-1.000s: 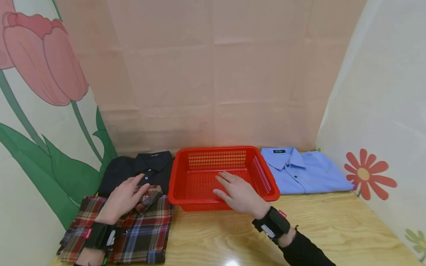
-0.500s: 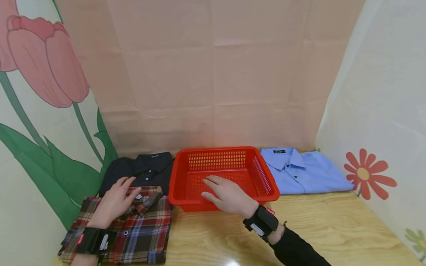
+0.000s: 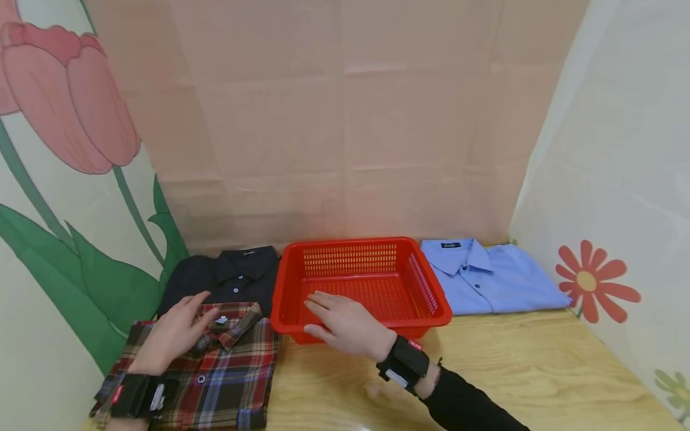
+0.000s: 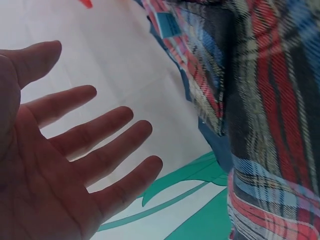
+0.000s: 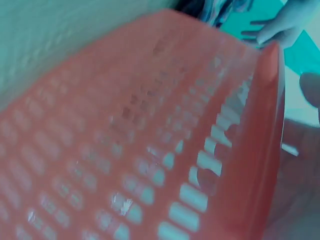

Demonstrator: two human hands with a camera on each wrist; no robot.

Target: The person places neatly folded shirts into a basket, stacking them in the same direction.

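Note:
A folded plaid shirt [image 3: 232,377] lies at the front left. My left hand [image 3: 169,338] hovers over its collar end, fingers extended and holding nothing; in the left wrist view a gap separates the hand [image 4: 75,165] from the cloth. The red perforated plastic basket [image 3: 350,242] stands mid-table with nothing inside. In front of its near rim, my right hand [image 3: 347,326] has loosely straight fingers and no object in its grasp. From the right wrist view, the basket wall [image 5: 245,190] partly covers that hand, so contact cannot be judged.
Behind the plaid shirt is a folded black shirt [image 3: 242,272], beside the basket's left side. A folded light-blue shirt [image 3: 490,281] lies to the basket's right. Printed wall sheets border the wooden table [image 3: 512,359] at the back and both sides.
My right hand has shifted left and nearer to me across the basket's front. My left hand has drawn back left and slightly down over the plaid shirt. The shirts and basket stay put.

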